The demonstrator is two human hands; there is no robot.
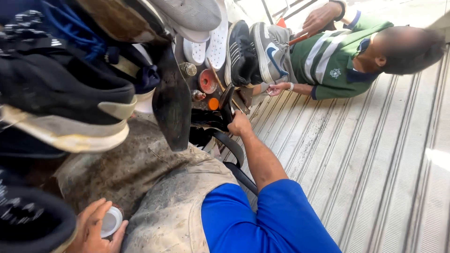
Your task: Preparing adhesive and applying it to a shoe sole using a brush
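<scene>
My right hand (239,124) reaches forward and grips a black brush-like tool (226,103) beside small round tins, one red (207,80) and one orange (213,103). My left hand (93,227) at the bottom left holds a small round white container (110,221) against my dirty grey apron (159,192). A black shoe (171,100) stands sole-out in front of me. My right arm wears a blue sleeve.
Several shoes hang or lie piled at the left and top, among them a dark sneaker with a pale sole (70,107) and black and grey sneakers (255,51). Another person in a green striped shirt (333,61) sits beside a ribbed metal shutter (365,159).
</scene>
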